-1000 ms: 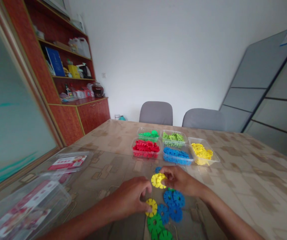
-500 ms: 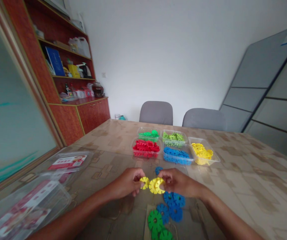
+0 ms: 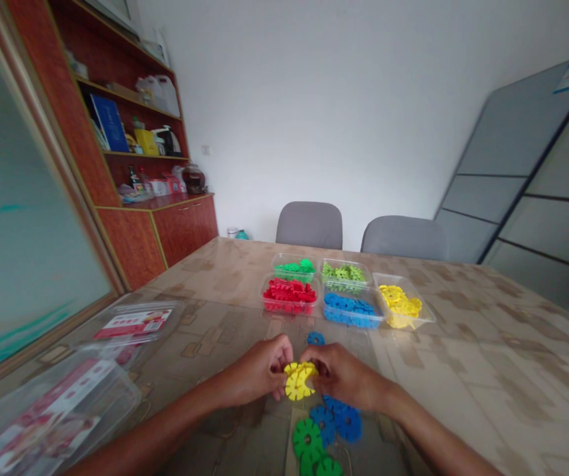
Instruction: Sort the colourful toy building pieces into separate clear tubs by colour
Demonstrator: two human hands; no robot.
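Observation:
Several yellow notched discs (image 3: 298, 381) meet in a cluster between my hands, above the table. My left hand (image 3: 267, 371) pinches the cluster's left side. My right hand (image 3: 332, 370) grips its right side, its fingers hiding part of the discs. Under and beside the right hand lie blue notched discs (image 3: 347, 423), partly covered by it. Closer to me are several green notched discs (image 3: 307, 436), touching or overlapping one another. One more blue disc (image 3: 315, 338) rests just beyond my hands.
Clear tubs hold red pieces (image 3: 290, 294), blue discs (image 3: 352, 309), yellow discs (image 3: 400, 305), green discs (image 3: 295, 268) and light green pieces (image 3: 344, 272). Clear plastic lids (image 3: 115, 390) with labels lie at the left of the table (image 3: 502, 344). Two grey chairs (image 3: 310, 225) stand behind.
My hands have come together. The single yellow disc from my left hand now meets the yellow discs in my right, which moved left and slightly down.

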